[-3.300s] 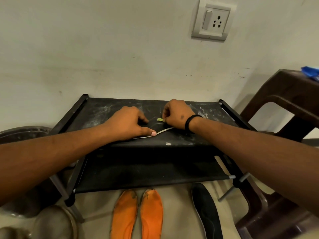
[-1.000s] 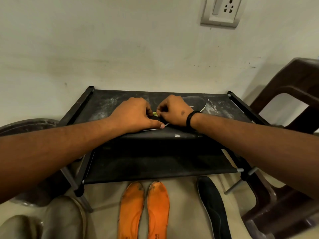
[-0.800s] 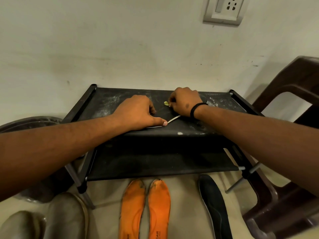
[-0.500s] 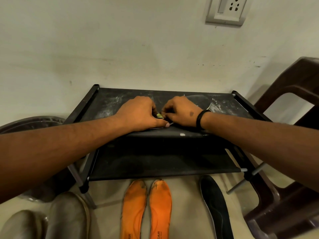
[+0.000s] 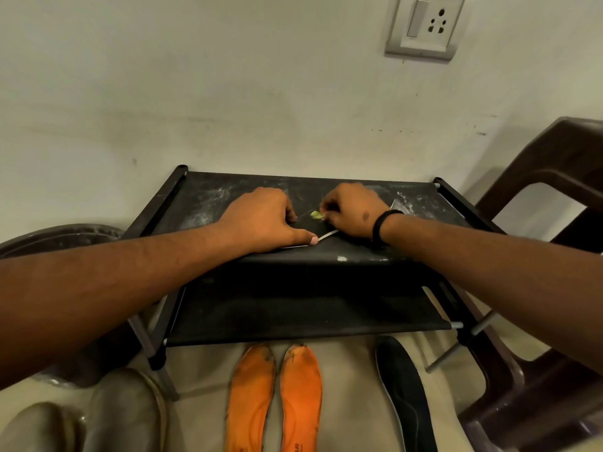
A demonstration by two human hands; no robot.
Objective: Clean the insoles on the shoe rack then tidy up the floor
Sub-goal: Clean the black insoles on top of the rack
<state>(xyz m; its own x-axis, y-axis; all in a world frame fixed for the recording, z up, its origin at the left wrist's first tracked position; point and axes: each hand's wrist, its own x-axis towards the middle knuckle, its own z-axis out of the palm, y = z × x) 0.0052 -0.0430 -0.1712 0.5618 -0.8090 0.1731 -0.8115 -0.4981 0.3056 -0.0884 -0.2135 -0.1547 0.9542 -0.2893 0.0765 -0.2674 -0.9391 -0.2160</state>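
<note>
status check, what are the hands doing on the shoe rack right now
Left hand presses dark insole on rack top. Right hand pinches small green scrubber. Three insoles on floor; nothing in the way.

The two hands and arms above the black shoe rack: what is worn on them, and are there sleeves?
Both forearms are bare, with no sleeve in view. The right hand has a thin black band round its wrist and a small dark mark on its back. The left hand wears nothing visible: no ring, no glove.

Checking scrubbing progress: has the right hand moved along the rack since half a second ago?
Yes. The right hand has shifted rightward along the shoe rack, away from the left hand.
</note>
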